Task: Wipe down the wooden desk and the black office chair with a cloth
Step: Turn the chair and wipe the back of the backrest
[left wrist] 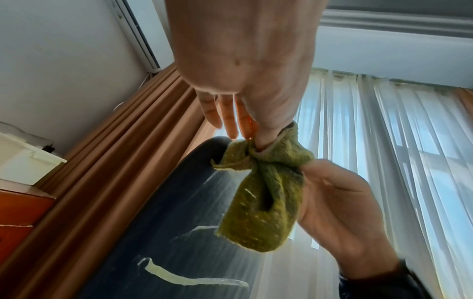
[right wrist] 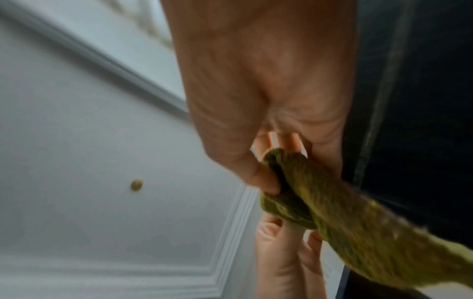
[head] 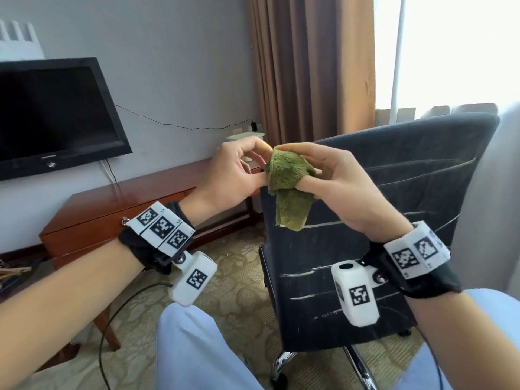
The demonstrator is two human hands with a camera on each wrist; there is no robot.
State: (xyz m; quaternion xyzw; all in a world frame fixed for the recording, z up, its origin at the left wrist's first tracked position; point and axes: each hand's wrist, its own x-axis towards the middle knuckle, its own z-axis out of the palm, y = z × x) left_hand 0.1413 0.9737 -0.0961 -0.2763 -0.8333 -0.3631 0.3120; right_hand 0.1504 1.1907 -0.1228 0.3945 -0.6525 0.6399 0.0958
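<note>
A small green cloth (head: 287, 187) hangs bunched in mid-air between both hands, in front of the black office chair (head: 394, 192). My left hand (head: 239, 170) pinches its upper left edge; in the left wrist view the thumb is tucked into a fold of the cloth (left wrist: 258, 194). My right hand (head: 332, 175) pinches the top right of the cloth, whose tail (right wrist: 358, 232) trails down from its thumb and fingers. The chair back (left wrist: 163, 232) carries pale streaks. The wooden desk (head: 118, 209) stands low against the wall, behind and left of my hands.
A black television (head: 53, 114) hangs on the wall above the desk. A white box (head: 246, 136) sits at the desk's far end by brown curtains (head: 309, 66). A cable (head: 118, 319) trails over the patterned carpet. My knees (head: 197, 350) are in the foreground.
</note>
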